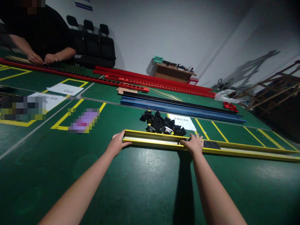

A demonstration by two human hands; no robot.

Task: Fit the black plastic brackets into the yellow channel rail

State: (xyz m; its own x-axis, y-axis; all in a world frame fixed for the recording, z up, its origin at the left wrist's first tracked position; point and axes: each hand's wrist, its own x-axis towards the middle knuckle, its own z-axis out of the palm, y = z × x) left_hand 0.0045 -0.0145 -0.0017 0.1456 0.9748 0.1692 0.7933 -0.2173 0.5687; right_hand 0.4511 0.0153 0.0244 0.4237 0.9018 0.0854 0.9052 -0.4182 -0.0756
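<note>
Two hands are on a yellow rail at the near side of a green table.
The left hand grips its left end between thumb and fingers; the right hand covers the channel farther right, its hold unclear. Black parts lie just beyond.

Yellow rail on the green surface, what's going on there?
A person's left hand grips the left end of the yellow rail, while the right hand spans its channel farther along, beside a dark piece lying inside. Black parts sit heaped just behind the rail. A co-worker's hands are close together behind a red rail.
</note>
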